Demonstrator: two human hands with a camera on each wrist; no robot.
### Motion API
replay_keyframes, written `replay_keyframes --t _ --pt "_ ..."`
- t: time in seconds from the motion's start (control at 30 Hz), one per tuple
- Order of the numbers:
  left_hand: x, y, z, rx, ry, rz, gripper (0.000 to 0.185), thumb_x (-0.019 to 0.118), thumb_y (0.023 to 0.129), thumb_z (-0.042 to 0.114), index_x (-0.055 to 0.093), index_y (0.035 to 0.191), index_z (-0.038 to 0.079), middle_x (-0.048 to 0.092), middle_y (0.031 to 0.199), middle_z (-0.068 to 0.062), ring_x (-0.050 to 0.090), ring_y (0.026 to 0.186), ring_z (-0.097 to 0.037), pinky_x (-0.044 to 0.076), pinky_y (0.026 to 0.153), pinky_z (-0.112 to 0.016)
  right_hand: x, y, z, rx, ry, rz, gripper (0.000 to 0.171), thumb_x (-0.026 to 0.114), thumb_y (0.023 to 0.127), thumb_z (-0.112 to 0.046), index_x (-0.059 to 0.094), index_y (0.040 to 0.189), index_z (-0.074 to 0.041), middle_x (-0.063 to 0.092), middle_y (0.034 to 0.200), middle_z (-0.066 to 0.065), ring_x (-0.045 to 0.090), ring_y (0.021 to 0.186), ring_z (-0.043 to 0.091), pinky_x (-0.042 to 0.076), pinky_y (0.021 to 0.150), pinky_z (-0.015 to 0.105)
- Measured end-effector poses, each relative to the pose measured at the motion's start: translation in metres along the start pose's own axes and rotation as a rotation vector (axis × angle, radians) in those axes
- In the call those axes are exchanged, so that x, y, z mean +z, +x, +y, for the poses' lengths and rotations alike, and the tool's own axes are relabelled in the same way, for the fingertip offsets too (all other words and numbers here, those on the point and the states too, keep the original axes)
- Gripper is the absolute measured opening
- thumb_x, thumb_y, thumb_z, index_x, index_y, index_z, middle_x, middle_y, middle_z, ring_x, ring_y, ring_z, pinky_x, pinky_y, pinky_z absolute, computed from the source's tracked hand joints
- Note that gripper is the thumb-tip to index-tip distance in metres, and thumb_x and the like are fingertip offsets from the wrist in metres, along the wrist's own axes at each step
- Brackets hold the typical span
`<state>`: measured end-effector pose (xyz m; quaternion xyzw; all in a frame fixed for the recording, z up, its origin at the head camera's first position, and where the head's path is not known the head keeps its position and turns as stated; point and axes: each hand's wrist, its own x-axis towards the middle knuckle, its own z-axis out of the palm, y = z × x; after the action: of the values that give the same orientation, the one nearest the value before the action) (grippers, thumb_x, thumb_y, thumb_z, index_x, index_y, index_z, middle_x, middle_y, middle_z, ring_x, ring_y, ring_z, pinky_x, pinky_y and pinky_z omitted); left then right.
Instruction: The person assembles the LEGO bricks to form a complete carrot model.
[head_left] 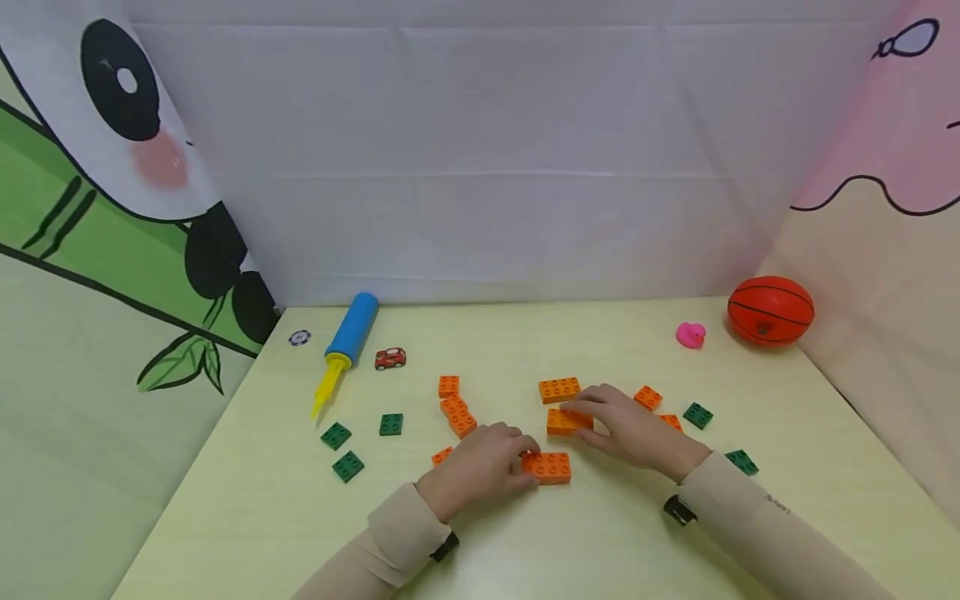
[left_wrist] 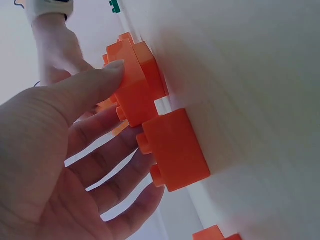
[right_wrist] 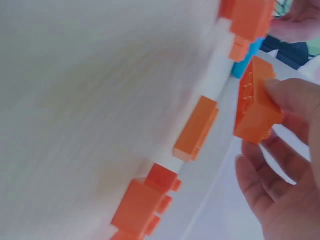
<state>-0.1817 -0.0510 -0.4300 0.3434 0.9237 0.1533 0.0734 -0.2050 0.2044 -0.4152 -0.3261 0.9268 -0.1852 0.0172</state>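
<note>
Near the table's middle, my left hand (head_left: pixel 480 468) pinches an orange toy building brick (head_left: pixel 549 468) at its left end. Its thumb lies along the side of that brick (left_wrist: pixel 132 82) in the left wrist view, and another orange piece sits right against it. A shorter orange brick (left_wrist: pixel 180 150) stands close below the fingers. My right hand (head_left: pixel 626 425) grips another orange brick (head_left: pixel 566 422) between thumb and fingers. In the right wrist view this brick (right_wrist: pixel 256 100) is tilted and lifted off the table. Just behind it lies a separate orange brick (head_left: pixel 559 390).
More orange bricks lie left (head_left: pixel 457 414) and right (head_left: pixel 648 397) of the hands. Green bricks (head_left: pixel 391 424) are scattered on both sides. Farther back are a blue and yellow pump (head_left: pixel 351 333), a red toy car (head_left: pixel 390 358), a pink duck (head_left: pixel 691 335) and a basketball (head_left: pixel 770 311).
</note>
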Motion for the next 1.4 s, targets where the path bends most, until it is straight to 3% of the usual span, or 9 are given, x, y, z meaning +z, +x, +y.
replay_keyframes --t 0.17,0.37,0.9,1.4 --pt "0.0 -0.001 0.001 0.008 0.006 0.013 0.031 0.074 0.09 0.038 0.072 0.115 0.02 0.067 0.097 0.009 0.054 0.083 -0.007 0.05 0.082 -0.027 -0.004 -0.024 -0.005 -0.095 0.008 0.05 0.039 0.072 0.092 -0.02 0.066 0.131 -0.021 0.057 0.121 -0.005 0.053 0.108 0.013 0.053 0.09 0.032" --pt "-0.001 -0.001 0.001 0.0 0.005 0.014 0.031 0.075 0.089 0.038 0.072 0.114 0.02 0.066 0.093 0.009 0.053 0.08 -0.007 0.049 0.078 -0.025 0.003 -0.036 -0.011 -0.123 0.024 0.036 0.04 0.071 0.093 -0.021 0.065 0.133 -0.023 0.056 0.122 -0.006 0.054 0.108 0.012 0.054 0.089 0.03" --pt "0.0 0.0 0.0 0.019 -0.005 0.003 0.034 0.074 0.089 0.039 0.071 0.117 0.019 0.065 0.092 0.01 0.053 0.081 -0.006 0.049 0.081 -0.025 0.012 -0.034 -0.015 -0.12 0.031 -0.025 0.043 0.072 0.093 -0.021 0.064 0.135 -0.026 0.055 0.121 -0.007 0.05 0.106 0.01 0.052 0.09 0.028" --pt "0.002 0.002 0.0 -0.011 -0.036 -0.019 0.033 0.075 0.089 0.04 0.07 0.116 0.02 0.064 0.093 0.011 0.053 0.081 -0.006 0.05 0.082 -0.026 0.007 -0.03 -0.019 -0.105 0.023 -0.078 0.044 0.072 0.093 -0.021 0.064 0.136 -0.025 0.055 0.118 -0.007 0.049 0.101 0.01 0.052 0.086 0.025"
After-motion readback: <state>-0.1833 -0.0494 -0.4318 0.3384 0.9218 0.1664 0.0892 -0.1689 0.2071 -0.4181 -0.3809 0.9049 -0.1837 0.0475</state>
